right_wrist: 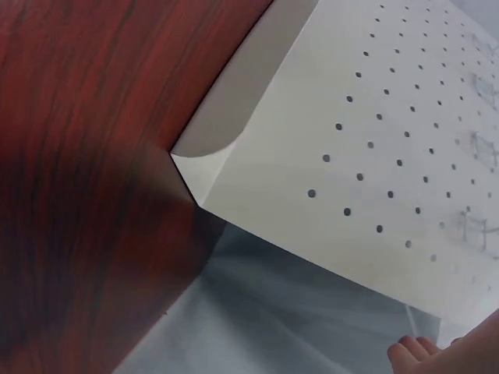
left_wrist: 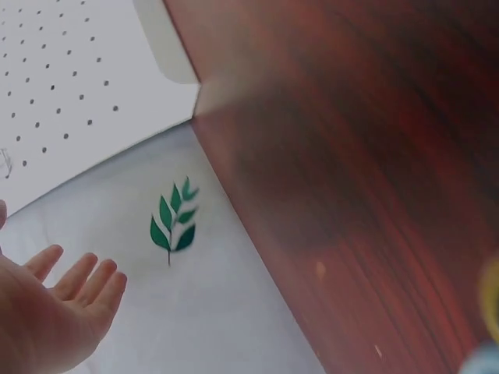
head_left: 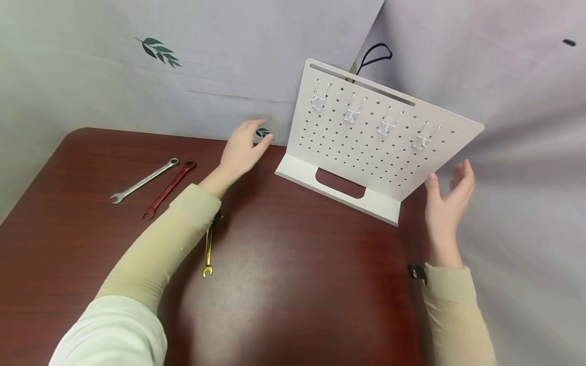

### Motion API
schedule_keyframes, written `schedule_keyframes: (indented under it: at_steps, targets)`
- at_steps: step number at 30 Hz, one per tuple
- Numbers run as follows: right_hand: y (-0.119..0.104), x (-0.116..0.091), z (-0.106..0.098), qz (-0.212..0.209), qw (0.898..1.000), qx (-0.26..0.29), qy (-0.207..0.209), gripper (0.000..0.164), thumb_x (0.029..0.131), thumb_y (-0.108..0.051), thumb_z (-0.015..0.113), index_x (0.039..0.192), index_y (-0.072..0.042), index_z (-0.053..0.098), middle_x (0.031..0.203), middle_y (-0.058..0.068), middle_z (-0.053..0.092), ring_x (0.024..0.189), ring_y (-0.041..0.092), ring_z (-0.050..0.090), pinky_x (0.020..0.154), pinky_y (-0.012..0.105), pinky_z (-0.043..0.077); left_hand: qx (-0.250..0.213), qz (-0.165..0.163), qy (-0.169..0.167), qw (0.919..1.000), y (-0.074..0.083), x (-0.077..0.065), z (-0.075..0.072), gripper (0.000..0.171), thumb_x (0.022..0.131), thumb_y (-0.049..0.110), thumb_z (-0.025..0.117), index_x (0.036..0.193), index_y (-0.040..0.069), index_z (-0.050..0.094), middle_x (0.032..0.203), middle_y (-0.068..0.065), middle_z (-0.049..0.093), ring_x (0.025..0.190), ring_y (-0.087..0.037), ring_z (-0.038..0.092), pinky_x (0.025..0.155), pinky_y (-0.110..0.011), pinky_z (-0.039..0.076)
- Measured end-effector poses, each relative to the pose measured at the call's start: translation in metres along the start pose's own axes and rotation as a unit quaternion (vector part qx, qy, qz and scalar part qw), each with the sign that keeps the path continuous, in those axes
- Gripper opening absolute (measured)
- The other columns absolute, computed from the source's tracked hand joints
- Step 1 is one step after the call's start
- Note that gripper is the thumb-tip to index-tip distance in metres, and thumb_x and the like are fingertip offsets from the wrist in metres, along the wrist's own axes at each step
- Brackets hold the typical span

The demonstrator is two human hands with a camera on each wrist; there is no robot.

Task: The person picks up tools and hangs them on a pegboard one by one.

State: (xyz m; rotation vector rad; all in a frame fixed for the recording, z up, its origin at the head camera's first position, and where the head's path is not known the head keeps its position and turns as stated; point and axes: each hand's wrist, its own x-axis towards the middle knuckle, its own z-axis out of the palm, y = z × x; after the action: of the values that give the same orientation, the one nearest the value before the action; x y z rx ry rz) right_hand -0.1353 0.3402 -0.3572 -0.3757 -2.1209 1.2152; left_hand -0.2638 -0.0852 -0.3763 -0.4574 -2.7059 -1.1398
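A white pegboard [head_left: 361, 137] stands tilted back on its folded foot at the table's far right, with several clear hooks [head_left: 352, 115] in a row near its top. To its left, my left hand [head_left: 240, 150] hovers with fingers spread, apart from the board and holding nothing. Beyond the board's right edge is my right hand [head_left: 449, 201], its fingers loosely bent and nothing in them. In the right wrist view, fingertips [right_wrist: 405, 354] show just below the board's edge; whether they touch it I cannot tell. A yellow wrench [head_left: 208, 254] lies partly hidden under my left forearm.
A silver wrench [head_left: 145, 180] and a red wrench [head_left: 169, 190] lie side by side on the left of the dark red table [head_left: 284, 284]. Pale cloth [head_left: 220, 61] with leaf prints hangs behind. A black loop [head_left: 375, 53] sticks up behind the board.
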Motion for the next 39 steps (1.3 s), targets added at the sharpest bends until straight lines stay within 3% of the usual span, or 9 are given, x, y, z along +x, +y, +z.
schedule_keyframes:
  at_steps: [7,17,22,29,39]
  targets:
    - [0.009,0.008,0.006,0.078,0.996,0.047,-0.025,0.069,0.106,-0.021,0.06,0.167,-0.015,0.026,0.168,0.012,0.038,0.154,0.018,0.039,0.129,0.023,0.029,-0.089,-0.02,-0.006,0.9958,0.013,0.017,0.016,0.053,0.108,0.03,0.061,0.155,0.005,0.051,0.153,-0.018,0.058,0.139,-0.033,0.058,0.115,-0.046,0.048]
    - [0.015,0.013,0.016,0.147,0.984,0.096,-0.034,0.068,0.107,-0.023,0.059,0.167,-0.014,0.027,0.169,0.016,0.037,0.154,0.023,0.04,0.129,0.031,0.034,-0.18,-0.045,0.002,0.9826,0.024,0.036,0.039,0.05,0.108,0.024,0.061,0.152,0.001,0.052,0.15,-0.019,0.061,0.14,-0.032,0.058,0.118,-0.039,0.049]
    - [0.014,0.013,0.022,0.147,0.982,0.113,-0.038,0.064,0.108,-0.019,0.058,0.165,-0.011,0.031,0.166,0.017,0.041,0.15,0.024,0.045,0.127,0.031,0.038,-0.205,-0.059,-0.002,0.9769,0.028,0.041,0.049,0.049,0.109,0.024,0.061,0.152,0.002,0.053,0.148,-0.02,0.062,0.138,-0.033,0.061,0.118,-0.037,0.049]
    - [0.011,0.009,0.029,0.135,0.982,0.125,-0.041,0.06,0.108,-0.015,0.058,0.162,-0.01,0.033,0.153,0.01,0.05,0.137,0.017,0.051,0.122,0.029,0.042,-0.218,-0.066,0.002,0.9736,0.032,0.043,0.054,0.048,0.108,0.022,0.063,0.151,0.001,0.054,0.147,-0.021,0.062,0.139,-0.031,0.06,0.118,-0.035,0.049]
    - [0.01,0.008,0.032,0.133,0.98,0.14,-0.042,0.058,0.108,-0.016,0.057,0.162,-0.011,0.034,0.158,0.012,0.049,0.14,0.018,0.051,0.123,0.028,0.041,-0.217,-0.082,0.002,0.9726,0.031,0.045,0.054,0.048,0.107,0.024,0.063,0.149,0.001,0.055,0.144,-0.022,0.064,0.135,-0.033,0.063,0.115,-0.038,0.051]
